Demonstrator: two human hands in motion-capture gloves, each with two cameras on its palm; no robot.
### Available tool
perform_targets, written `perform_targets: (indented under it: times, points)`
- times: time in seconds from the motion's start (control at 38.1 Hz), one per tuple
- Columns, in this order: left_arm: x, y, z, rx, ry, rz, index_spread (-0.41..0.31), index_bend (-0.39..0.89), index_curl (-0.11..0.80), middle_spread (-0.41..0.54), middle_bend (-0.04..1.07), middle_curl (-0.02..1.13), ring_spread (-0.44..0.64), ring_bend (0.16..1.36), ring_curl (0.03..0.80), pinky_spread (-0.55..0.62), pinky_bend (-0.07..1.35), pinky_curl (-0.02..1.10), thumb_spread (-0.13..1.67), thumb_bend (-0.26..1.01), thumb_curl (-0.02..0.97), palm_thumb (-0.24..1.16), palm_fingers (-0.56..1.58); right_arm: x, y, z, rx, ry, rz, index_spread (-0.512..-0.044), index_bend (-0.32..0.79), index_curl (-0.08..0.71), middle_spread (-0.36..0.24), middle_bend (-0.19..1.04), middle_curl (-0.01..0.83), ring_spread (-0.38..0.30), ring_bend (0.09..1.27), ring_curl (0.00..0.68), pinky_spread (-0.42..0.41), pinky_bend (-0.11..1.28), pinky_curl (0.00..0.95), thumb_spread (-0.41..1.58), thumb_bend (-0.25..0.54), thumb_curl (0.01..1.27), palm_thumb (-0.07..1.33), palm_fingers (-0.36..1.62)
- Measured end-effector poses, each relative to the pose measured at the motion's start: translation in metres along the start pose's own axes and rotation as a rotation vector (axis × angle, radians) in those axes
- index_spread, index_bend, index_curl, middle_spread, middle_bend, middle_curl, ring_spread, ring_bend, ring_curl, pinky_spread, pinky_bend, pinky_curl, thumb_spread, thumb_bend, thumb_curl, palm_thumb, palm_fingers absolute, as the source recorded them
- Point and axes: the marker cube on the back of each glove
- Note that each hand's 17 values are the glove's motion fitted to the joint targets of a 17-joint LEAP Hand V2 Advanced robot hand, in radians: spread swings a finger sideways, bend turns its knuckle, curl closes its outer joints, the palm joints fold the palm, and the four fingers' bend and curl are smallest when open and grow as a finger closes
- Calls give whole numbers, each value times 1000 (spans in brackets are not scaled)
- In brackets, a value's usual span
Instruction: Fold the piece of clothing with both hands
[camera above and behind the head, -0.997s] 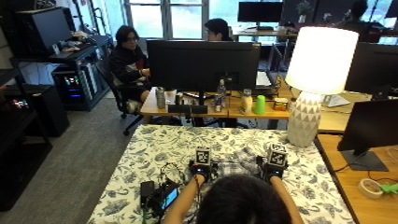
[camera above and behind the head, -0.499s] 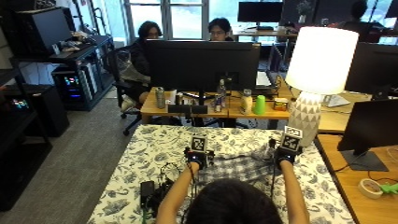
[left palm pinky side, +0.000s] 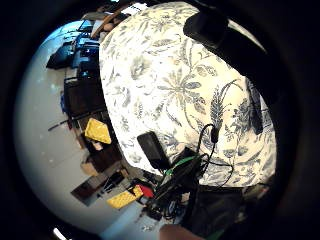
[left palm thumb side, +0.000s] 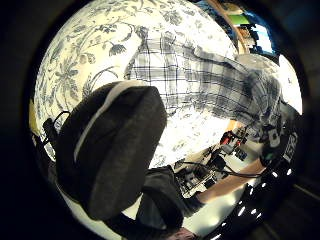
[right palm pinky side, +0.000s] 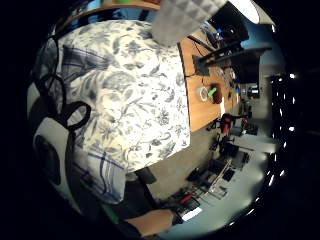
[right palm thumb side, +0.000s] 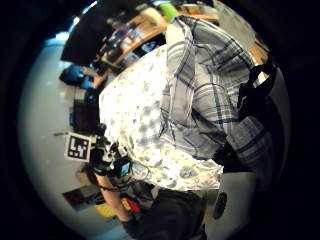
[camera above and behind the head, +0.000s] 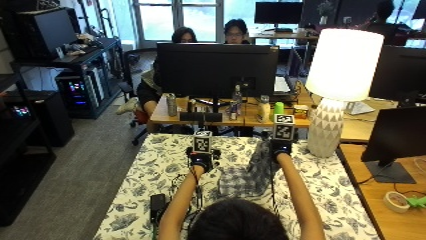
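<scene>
Table (camera above and behind the head: 153, 172), covered in a cream cloth with a blue-grey floral print, carries the work. Grey-and-white plaid shirt (camera above and behind the head: 249, 172) lies partly on that cloth between the person's forearms; its far right portion is raised off the surface and hangs from the right hand (camera above and behind the head: 279, 147), which is stretched well forward. The right thumb side palm view shows the plaid fabric (right palm thumb side: 210, 105) draped close against that palm, so the right grip is clamped on the shirt. Left hand (camera above and behind the head: 200, 161) sits lower and nearer the person, at the shirt's left edge; whether its grip is apart, together or on cloth cannot be told. Small black rectangular device (camera above and behind the head: 158, 201) with trailing black cables lies on the table near the left elbow, apart from the shirt.
</scene>
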Motion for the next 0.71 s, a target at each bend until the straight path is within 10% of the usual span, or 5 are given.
perform_targets:
  times: [0.47, 0.71]
  points:
    - [-61, 4, -20, 42, 66, -87, 22, 71, 117, 378, 174, 208, 416, 737, 307, 388, 854, 369, 1229, -5, 214, 96, -78, -235, 114, 84, -417, -12, -179, -245, -4, 259, -179, 483, 552, -240, 794, 496, -330, 748, 449, 309, -22, 679, 1027, 1158]
    - [-95, -15, -16, 106, 98, -98, 29, 72, 103, 377, 170, 216, 411, 756, 306, 382, 864, 365, 1280, -7, 209, 113, -78, -263, 111, 109, -541, -331, -109, -258, -120, 68, -127, 441, 521, -189, 832, 480, -306, 865, 453, 881, -58, 529, 726, 977]
